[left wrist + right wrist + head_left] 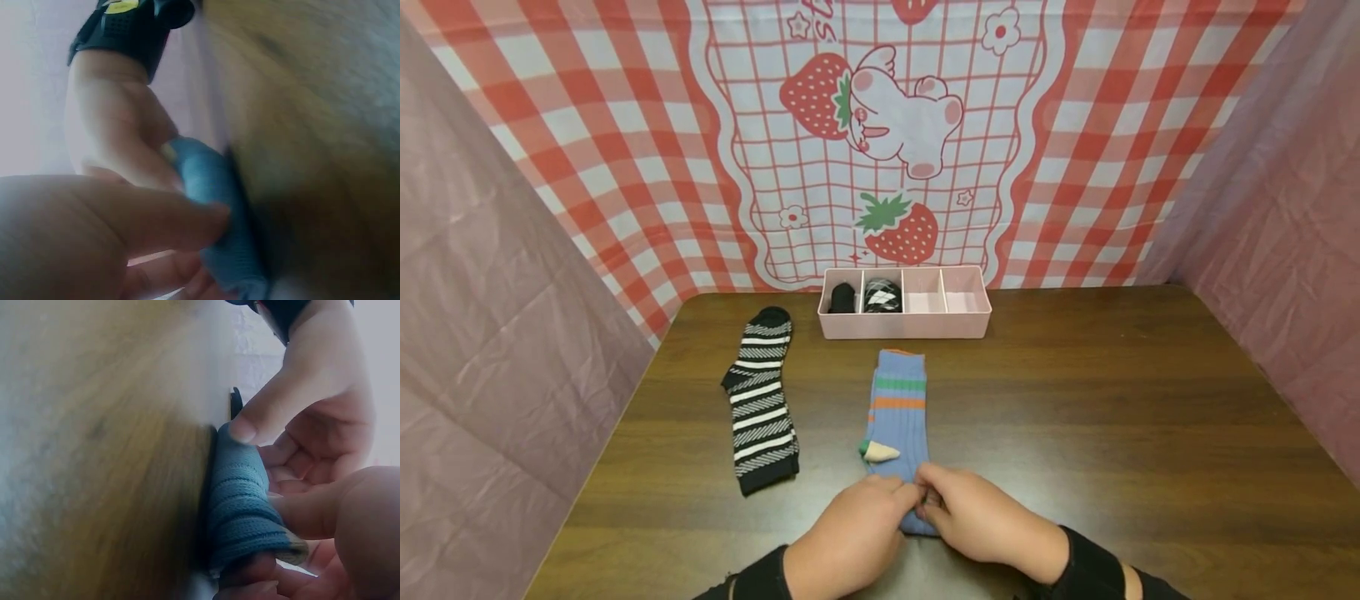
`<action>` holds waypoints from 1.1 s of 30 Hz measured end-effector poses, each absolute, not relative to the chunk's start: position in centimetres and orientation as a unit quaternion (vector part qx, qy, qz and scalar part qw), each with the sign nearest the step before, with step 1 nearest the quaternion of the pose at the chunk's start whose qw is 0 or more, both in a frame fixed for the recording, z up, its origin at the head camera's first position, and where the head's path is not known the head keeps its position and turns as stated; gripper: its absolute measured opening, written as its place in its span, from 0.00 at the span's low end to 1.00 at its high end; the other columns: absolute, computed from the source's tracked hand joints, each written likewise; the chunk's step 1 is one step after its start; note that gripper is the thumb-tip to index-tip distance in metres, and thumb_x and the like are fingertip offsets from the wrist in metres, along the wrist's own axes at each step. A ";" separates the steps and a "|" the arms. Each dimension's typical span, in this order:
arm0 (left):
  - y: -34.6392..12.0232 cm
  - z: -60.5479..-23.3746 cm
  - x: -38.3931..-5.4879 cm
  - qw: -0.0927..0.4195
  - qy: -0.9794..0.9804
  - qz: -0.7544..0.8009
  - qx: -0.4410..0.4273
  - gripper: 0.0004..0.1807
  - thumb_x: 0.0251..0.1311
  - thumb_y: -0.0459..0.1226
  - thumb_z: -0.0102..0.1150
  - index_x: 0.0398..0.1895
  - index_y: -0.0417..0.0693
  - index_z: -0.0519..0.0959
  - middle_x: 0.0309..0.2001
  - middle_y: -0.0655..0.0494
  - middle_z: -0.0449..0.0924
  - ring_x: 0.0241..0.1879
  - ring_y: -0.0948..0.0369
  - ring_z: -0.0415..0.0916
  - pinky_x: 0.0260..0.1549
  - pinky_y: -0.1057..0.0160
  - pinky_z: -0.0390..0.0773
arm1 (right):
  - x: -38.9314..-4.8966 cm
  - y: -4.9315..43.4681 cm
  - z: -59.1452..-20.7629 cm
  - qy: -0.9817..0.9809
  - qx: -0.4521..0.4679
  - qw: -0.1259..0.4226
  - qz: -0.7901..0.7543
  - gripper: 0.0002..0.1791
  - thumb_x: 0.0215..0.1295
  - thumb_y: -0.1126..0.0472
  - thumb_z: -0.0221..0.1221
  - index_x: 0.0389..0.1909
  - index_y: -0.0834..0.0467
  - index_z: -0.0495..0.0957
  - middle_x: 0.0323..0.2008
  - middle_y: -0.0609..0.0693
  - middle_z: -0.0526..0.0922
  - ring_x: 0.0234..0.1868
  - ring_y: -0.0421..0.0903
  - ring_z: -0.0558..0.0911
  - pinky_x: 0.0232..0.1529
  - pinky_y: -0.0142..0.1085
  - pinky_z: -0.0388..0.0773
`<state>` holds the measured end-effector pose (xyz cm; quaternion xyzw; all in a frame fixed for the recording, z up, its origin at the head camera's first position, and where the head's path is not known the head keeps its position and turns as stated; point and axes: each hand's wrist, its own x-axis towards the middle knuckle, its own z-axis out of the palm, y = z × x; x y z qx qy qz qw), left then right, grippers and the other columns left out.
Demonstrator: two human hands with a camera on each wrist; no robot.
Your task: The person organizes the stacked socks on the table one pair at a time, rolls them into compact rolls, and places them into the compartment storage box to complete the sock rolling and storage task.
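A pair of blue socks with green and orange stripes and a cream heel patch lies lengthwise before me, one on the other. My left hand and right hand meet over its near end, thumbs and fingers pinching the fabric. In the left wrist view the gripped blue sock fabric forms a thick, rounded fold low over the table. The right wrist view shows ribbed folds of the sock between both hands' fingers, with part of the fold hidden behind them.
A black-and-white striped sock pair lies flat on the left of the wooden table. At the back stands a pink divided box, with a black rolled sock and an argyle rolled sock in its left compartments.
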<state>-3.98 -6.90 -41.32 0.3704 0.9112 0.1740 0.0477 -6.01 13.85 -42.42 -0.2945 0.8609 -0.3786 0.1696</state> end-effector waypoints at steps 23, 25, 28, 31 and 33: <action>-7.1 -42.5 -5.4 0.072 0.905 0.211 0.363 0.08 0.64 0.27 0.59 0.35 0.51 0.79 0.36 0.64 0.77 0.37 0.70 0.74 0.39 0.73 0.75 | -5.2 13.6 -42.3 0.908 -0.334 0.067 -0.242 0.12 0.58 0.58 0.74 0.36 0.49 0.79 0.35 0.36 0.71 0.36 0.34 0.71 0.36 0.33 0.74; -7.0 -42.4 -5.4 0.064 0.908 0.196 0.365 0.08 0.63 0.28 0.60 0.34 0.51 0.79 0.36 0.64 0.75 0.37 0.69 0.73 0.38 0.72 0.74 | -5.3 13.6 -42.3 0.906 -0.335 0.075 -0.248 0.10 0.60 0.58 0.73 0.36 0.49 0.80 0.35 0.36 0.71 0.36 0.34 0.71 0.35 0.33 0.74; -7.1 -42.2 -5.2 0.041 0.915 0.159 0.368 0.06 0.61 0.30 0.63 0.35 0.52 0.80 0.34 0.64 0.73 0.36 0.67 0.72 0.36 0.69 0.75 | -5.8 13.7 -42.3 0.904 -0.331 0.090 -0.257 0.08 0.63 0.57 0.71 0.37 0.48 0.80 0.35 0.36 0.72 0.35 0.33 0.72 0.35 0.33 0.74; -7.1 -41.9 -5.0 0.003 0.918 0.124 0.377 0.06 0.59 0.31 0.65 0.36 0.51 0.82 0.33 0.64 0.72 0.35 0.65 0.72 0.33 0.66 0.74 | -6.2 13.8 -42.4 0.902 -0.327 0.102 -0.264 0.07 0.65 0.55 0.70 0.38 0.48 0.80 0.35 0.36 0.72 0.34 0.34 0.72 0.35 0.34 0.74; -7.1 -41.7 -4.8 -0.023 0.917 0.113 0.381 0.05 0.57 0.32 0.66 0.35 0.51 0.82 0.31 0.63 0.72 0.34 0.64 0.71 0.32 0.65 0.74 | -6.4 13.9 -42.5 0.900 -0.327 0.105 -0.267 0.07 0.66 0.55 0.69 0.39 0.48 0.80 0.34 0.36 0.72 0.34 0.34 0.72 0.35 0.34 0.74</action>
